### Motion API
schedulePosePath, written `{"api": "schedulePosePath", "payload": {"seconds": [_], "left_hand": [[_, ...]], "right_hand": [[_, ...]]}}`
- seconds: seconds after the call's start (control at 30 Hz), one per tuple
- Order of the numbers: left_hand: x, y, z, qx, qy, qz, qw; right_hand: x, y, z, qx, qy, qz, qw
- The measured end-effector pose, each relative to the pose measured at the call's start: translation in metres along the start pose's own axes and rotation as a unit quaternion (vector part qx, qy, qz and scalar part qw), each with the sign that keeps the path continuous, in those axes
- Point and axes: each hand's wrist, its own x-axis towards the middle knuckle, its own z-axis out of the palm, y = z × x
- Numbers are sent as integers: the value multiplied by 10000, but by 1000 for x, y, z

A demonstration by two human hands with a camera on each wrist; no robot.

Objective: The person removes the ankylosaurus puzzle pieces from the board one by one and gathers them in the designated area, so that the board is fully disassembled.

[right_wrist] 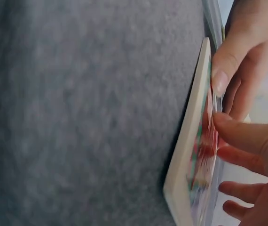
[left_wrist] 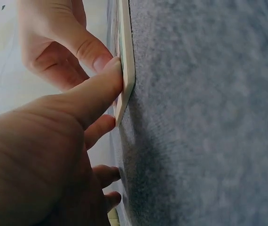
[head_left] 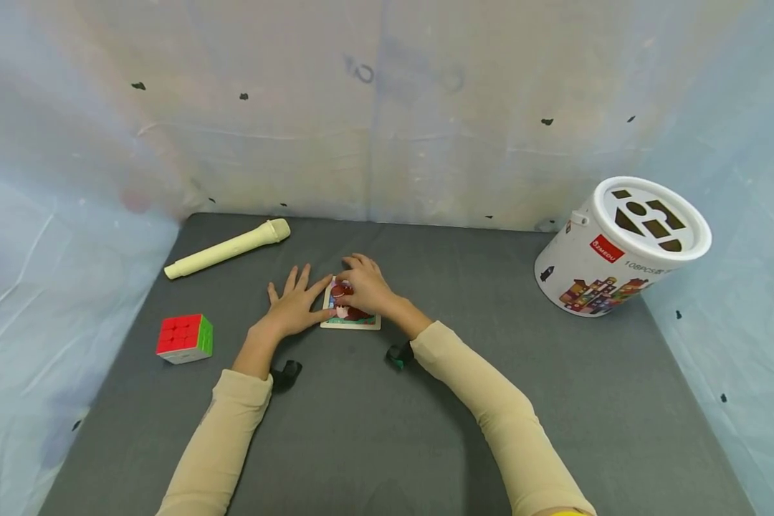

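A small flat board with a colourful picture and a pale rim lies on the grey table, under both hands. My left hand reaches it from the left with fingers spread. Its thumb presses on the board's edge, and a fingertip touches the corner. From the right, my right hand bends over the board. Thumb and index fingertip of that hand touch the picture side close together; whether they pinch a loose piece cannot be made out. Part of the picture is hidden beneath the hands.
Behind the left hand lies a pale yellow toy microphone. A puzzle cube with red, green and white faces sits at the left. A white bucket with shaped holes in its lid stands at the back right. Plastic sheeting surrounds the table.
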Motion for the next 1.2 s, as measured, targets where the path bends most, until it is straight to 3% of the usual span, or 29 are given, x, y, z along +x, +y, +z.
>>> {"api": "schedulePosePath", "payload": {"seconds": [0.27,0.57,0.83,1.2], "left_hand": [[-1,1,0,-62,45,-77,9999],[-3,2,2,-27,17,-167,9999],[-1,2,0,-39,7,-156,9999],[0,2,0,-27,-5,-144,9999]], "right_hand": [[1,-4,4,172,-39,218,9996],[1,-7,4,-131,75,246,9996],[2,-7,2,834,-113,373,9958],[2,-3,2,1126,-159,349,9929]]}}
